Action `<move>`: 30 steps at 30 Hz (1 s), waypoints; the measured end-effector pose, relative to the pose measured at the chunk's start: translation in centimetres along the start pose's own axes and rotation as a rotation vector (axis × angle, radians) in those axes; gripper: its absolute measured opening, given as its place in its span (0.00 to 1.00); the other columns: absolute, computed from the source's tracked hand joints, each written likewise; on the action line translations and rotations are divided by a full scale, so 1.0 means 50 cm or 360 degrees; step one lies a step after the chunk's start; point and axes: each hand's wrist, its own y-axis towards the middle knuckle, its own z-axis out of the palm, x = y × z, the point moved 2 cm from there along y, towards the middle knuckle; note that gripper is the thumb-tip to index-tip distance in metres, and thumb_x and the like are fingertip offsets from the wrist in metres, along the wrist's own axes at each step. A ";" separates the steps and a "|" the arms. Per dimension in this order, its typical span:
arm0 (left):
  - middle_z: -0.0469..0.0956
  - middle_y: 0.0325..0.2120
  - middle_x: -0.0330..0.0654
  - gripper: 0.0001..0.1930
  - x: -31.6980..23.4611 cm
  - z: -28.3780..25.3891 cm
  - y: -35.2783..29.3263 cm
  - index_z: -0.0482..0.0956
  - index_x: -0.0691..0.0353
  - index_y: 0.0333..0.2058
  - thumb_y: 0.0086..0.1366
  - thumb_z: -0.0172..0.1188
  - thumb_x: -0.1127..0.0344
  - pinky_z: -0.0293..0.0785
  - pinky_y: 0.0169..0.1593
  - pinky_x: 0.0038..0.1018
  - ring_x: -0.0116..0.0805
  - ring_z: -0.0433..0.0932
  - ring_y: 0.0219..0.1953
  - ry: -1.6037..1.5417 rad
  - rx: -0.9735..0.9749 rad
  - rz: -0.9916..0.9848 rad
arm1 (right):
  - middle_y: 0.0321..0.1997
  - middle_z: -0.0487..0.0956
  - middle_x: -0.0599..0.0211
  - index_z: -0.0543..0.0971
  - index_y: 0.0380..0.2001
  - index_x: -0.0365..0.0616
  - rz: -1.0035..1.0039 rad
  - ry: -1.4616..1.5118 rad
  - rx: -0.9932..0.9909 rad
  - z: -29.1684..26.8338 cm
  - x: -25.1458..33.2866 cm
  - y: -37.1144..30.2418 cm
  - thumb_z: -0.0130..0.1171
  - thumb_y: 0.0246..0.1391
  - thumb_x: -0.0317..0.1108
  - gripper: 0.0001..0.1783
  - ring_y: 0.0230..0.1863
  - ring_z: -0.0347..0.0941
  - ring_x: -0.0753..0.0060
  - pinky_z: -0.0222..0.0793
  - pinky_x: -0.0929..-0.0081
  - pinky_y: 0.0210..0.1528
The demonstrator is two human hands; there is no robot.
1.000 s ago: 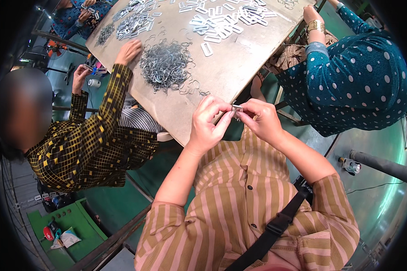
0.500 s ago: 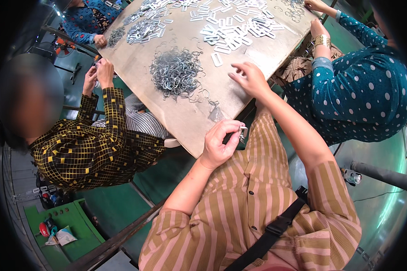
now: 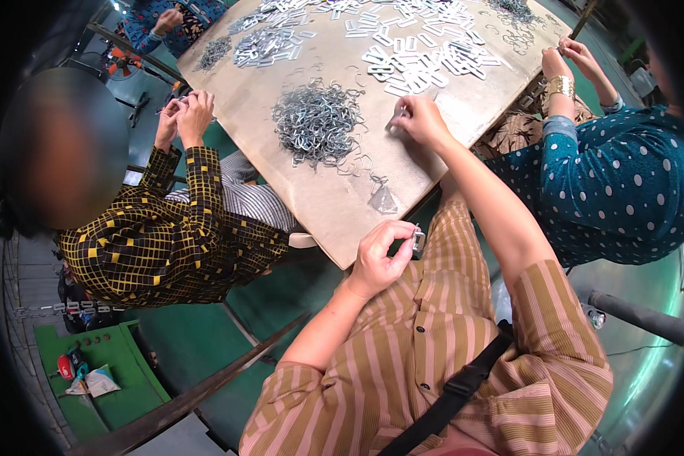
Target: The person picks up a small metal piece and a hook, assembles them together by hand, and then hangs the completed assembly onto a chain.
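Observation:
My left hand is near the table's front corner, pinching a small metal frame-shaped piece between thumb and fingers. Farther out, my right hand reaches over the table, with thumb and fingertips closed on a flat rectangular metal link, partly covered by the fingers. Left of that hand lies a heap of bent wire hooks. Many flat rectangular links are spread beyond it. A small clear plastic piece rests on the table between my hands.
The table has a sheet-like beige top. A co-worker in a checked shirt sits at the left, one in a dotted top at the right, another in a blue patterned top at the far left. A black strap crosses my shirt.
My right hand has gone from spread fingers to a pinch on a link that lay alone on the table. My left hand keeps its metal piece. The view has shifted slightly.

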 end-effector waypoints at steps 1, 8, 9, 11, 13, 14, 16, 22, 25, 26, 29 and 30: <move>0.79 0.33 0.50 0.05 0.003 0.003 0.001 0.73 0.68 0.32 0.56 0.57 0.81 0.75 0.41 0.28 0.37 0.80 0.35 -0.0018 -0.0004 -0.0002 | 0.21 0.78 0.63 0.79 0.32 0.43 0.0008 -0.0017 0.0004 -0.009 -0.002 -0.028 0.69 0.42 0.34 0.13 0.24 0.75 0.67 0.71 0.71 0.30; 0.79 0.29 0.44 0.03 0.016 0.011 0.027 0.74 0.67 0.33 0.58 0.56 0.78 0.74 0.39 0.25 0.31 0.79 0.33 0.0116 -0.0136 -0.0238 | 0.22 0.76 0.76 0.79 0.39 0.39 0.0538 0.0895 0.0459 -0.105 0.100 -0.223 0.61 0.51 0.28 0.10 0.21 0.69 0.89 0.65 0.87 0.23; 0.79 0.29 0.44 0.03 0.016 0.014 0.031 0.74 0.67 0.33 0.58 0.56 0.78 0.74 0.39 0.25 0.31 0.79 0.33 0.0108 -0.0135 -0.0245 | 0.22 0.76 0.76 0.79 0.39 0.39 0.0575 0.0905 0.0433 -0.118 0.121 -0.236 0.60 0.51 0.27 0.11 0.20 0.69 0.89 0.65 0.87 0.23; 0.76 0.26 0.46 0.05 0.020 0.021 0.036 0.73 0.66 0.31 0.55 0.57 0.79 0.74 0.34 0.31 0.42 0.78 0.29 0.0094 -0.0118 -0.0306 | 0.21 0.76 0.76 0.79 0.41 0.38 0.0524 0.0847 0.0450 -0.131 0.142 -0.253 0.60 0.51 0.27 0.12 0.20 0.69 0.89 0.66 0.87 0.23; 0.76 0.25 0.47 0.05 0.026 0.027 0.035 0.72 0.65 0.30 0.54 0.58 0.79 0.73 0.33 0.32 0.44 0.77 0.28 0.0099 -0.0125 -0.0270 | 0.21 0.76 0.76 0.79 0.42 0.38 0.0470 0.0793 0.0470 -0.130 0.149 -0.262 0.60 0.51 0.26 0.13 0.20 0.69 0.89 0.66 0.87 0.23; 0.75 0.25 0.48 0.05 0.028 0.030 0.038 0.72 0.65 0.30 0.54 0.58 0.78 0.73 0.33 0.33 0.45 0.77 0.28 0.0119 -0.0066 -0.0257 | 0.22 0.78 0.72 0.79 0.43 0.38 0.0413 0.0727 0.0422 -0.132 0.152 -0.263 0.60 0.50 0.26 0.14 0.20 0.70 0.88 0.67 0.85 0.23; 0.75 0.25 0.48 0.05 0.032 0.034 0.037 0.72 0.65 0.30 0.54 0.58 0.78 0.73 0.33 0.33 0.46 0.76 0.28 0.0137 -0.0006 -0.0245 | 0.23 0.80 0.67 0.79 0.45 0.39 0.0333 0.0630 0.0379 -0.135 0.160 -0.265 0.60 0.48 0.24 0.17 0.20 0.72 0.85 0.70 0.81 0.25; 0.77 0.26 0.44 0.04 0.033 0.013 0.033 0.74 0.66 0.32 0.56 0.59 0.77 0.73 0.34 0.28 0.34 0.78 0.29 0.0194 0.0099 -0.0228 | 0.28 0.80 0.56 0.78 0.46 0.42 0.0033 0.0406 0.0276 -0.129 0.179 -0.290 0.60 0.46 0.21 0.20 0.24 0.75 0.70 0.71 0.74 0.30; 0.78 0.26 0.45 0.04 0.054 -0.009 0.060 0.76 0.65 0.32 0.57 0.58 0.75 0.74 0.36 0.30 0.41 0.79 0.30 0.0072 0.0020 -0.0424 | 0.28 0.78 0.56 0.78 0.45 0.42 -0.0069 0.0314 0.0211 -0.142 0.186 -0.297 0.60 0.45 0.20 0.20 0.25 0.75 0.64 0.71 0.72 0.31; 0.77 0.26 0.45 0.04 0.075 -0.026 0.080 0.77 0.66 0.31 0.57 0.58 0.74 0.74 0.36 0.31 0.43 0.78 0.30 0.0416 0.0004 -0.0340 | 0.28 0.78 0.56 0.78 0.45 0.42 -0.0071 0.0274 0.0205 -0.149 0.187 -0.300 0.60 0.45 0.20 0.20 0.26 0.75 0.61 0.71 0.71 0.31; 0.77 0.27 0.46 0.04 0.136 -0.060 0.138 0.78 0.66 0.30 0.56 0.57 0.73 0.75 0.36 0.35 0.46 0.76 0.31 0.1136 -0.0055 -0.0132 | 0.28 0.77 0.57 0.78 0.45 0.43 -0.0181 0.0200 0.0175 -0.153 0.191 -0.303 0.60 0.44 0.21 0.21 0.27 0.75 0.59 0.70 0.69 0.31; 0.76 0.27 0.47 0.05 0.150 -0.064 0.152 0.78 0.67 0.29 0.56 0.56 0.73 0.75 0.36 0.36 0.47 0.76 0.31 0.1497 -0.0089 -0.0006 | 0.28 0.77 0.57 0.78 0.45 0.43 -0.0191 0.0199 0.0173 -0.154 0.194 -0.303 0.60 0.44 0.21 0.21 0.27 0.75 0.59 0.70 0.69 0.31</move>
